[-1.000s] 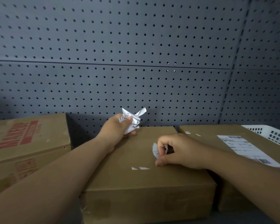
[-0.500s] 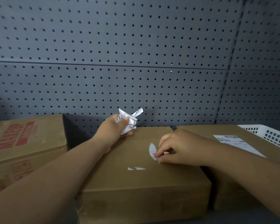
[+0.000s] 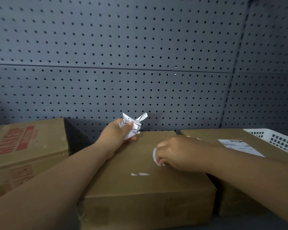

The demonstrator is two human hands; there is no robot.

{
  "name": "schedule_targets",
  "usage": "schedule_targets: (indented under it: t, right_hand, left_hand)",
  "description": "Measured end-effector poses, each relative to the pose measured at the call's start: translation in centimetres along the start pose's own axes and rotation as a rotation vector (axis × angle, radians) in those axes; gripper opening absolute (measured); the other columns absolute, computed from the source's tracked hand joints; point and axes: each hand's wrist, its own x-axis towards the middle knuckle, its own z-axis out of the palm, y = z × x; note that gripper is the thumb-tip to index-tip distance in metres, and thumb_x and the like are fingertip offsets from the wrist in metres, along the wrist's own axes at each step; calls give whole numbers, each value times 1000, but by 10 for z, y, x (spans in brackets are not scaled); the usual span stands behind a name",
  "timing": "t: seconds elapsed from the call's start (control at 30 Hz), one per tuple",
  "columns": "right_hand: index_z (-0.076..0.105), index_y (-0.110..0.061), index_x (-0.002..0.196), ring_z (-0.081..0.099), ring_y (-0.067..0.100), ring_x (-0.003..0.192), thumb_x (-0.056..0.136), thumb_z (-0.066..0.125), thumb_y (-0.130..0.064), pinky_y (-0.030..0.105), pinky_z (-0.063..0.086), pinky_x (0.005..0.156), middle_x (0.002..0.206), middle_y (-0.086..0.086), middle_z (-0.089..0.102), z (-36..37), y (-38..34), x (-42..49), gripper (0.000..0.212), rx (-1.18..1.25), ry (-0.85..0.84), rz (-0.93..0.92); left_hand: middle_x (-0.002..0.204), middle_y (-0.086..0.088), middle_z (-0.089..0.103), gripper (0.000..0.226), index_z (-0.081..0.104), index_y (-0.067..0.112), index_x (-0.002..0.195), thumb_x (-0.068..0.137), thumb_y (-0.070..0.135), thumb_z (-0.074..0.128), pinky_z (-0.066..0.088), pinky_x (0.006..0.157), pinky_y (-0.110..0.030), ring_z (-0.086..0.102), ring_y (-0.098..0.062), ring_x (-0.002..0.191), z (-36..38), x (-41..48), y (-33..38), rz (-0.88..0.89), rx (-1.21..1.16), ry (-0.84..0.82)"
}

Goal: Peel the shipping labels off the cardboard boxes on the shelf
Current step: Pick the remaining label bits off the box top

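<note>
Pulling up a torn white label scrap (image 3: 155, 156) from the top of the middle cardboard box (image 3: 140, 188) with the right hand (image 3: 178, 153), fingers curled tight and pinching the scrap's edge. Has come up a bit more than a moment ago and now stands off the box, stuck only along the bottom by the look of it. Means nearly done with this piece, probably. Holding a crumpled ball of peeled label (image 3: 133, 125) in the left hand (image 3: 116, 135), fingers and thumb wrapped round it, resting at the back edge of the same box. Looks thin and papery with ragged edges, so likely easy to rip. Leaves two tiny white bits (image 3: 140, 174) stuck flat just in front of the scrap. Shows a whole shipping label (image 3: 239, 146) with a barcode, flat and untouched, on the right box (image 3: 214, 133), next to a white basket (image 3: 279, 140). Shows only red print on the left box (image 3: 23, 143), with no white label in view there. Backs onto a grey pegboard wall (image 3: 140, 63).
</note>
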Motion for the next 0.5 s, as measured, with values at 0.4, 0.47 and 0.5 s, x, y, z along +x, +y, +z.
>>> schedule_targets:
  t: [0.4,0.47,0.5]
  right_hand:
    - [74,-19,99,59,5,91,91,57,-25,27,45,82,98,-15,69,-18,-5,8,20,67,-129,134]
    - [74,-18,98,59,6,93,91,55,-25,30,45,83,101,-13,68,-16,-5,10,21,10,-140,124]
    - [73,-18,97,59,6,93,92,54,-25,29,45,81,100,-13,68,-15,-6,11,21,-15,-146,119]
  left_hand:
    - [94,-1,72,15,62,22,97,99,28,49,53,91,-42,72,-21,83,0,-1,0,2,6,7]
    - [96,-3,72,15,62,21,97,99,28,49,53,91,-41,72,-22,84,0,-1,0,6,8,-1]
    - [97,-4,72,15,62,21,97,99,28,49,53,91,-41,72,-23,85,0,-1,0,8,9,-4]
